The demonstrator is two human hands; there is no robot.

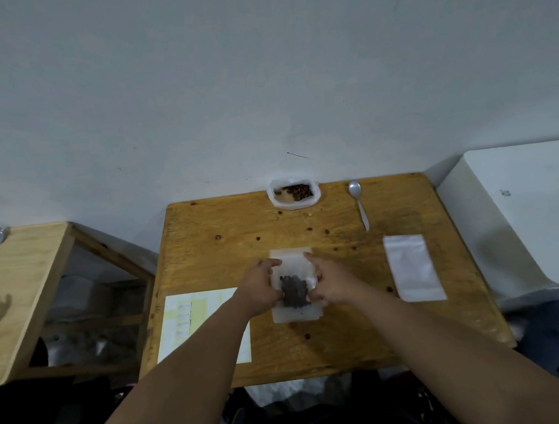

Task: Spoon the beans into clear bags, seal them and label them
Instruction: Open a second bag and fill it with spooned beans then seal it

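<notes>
A: What was seen at the left of the bench (341,343)?

B: A label sheet (200,324) was laid flat there, near the front edge. No label was judged to have been put on any bag yet, though the sheet was too blurred for its gaps to be counted.

A: And the hands?

B: The left hand (259,286) was closed on the left edge of the filled bag (295,313), its fingers (274,263) curled onto the plastic. The bag was held at the middle of the bench, with a dark heap of beans (294,291) inside it. Whether it was lifted clear of the wood could not be told. The opposite edge was gripped by the right hand (331,285) in the same way.

A: So the spooning was done for that bag?

B: It was judged so. At the back, more beans were seen in the supply bag (294,193), and the spoon (358,205) was laid just right of it, touched by nobody. Sealing was taken to be the step in hand, but whether the mouth was already pressed shut could not be told.

A: What was left?

B: That bag's label, and the empty bag (413,267) laid further right, unfilled and unlabelled
</notes>
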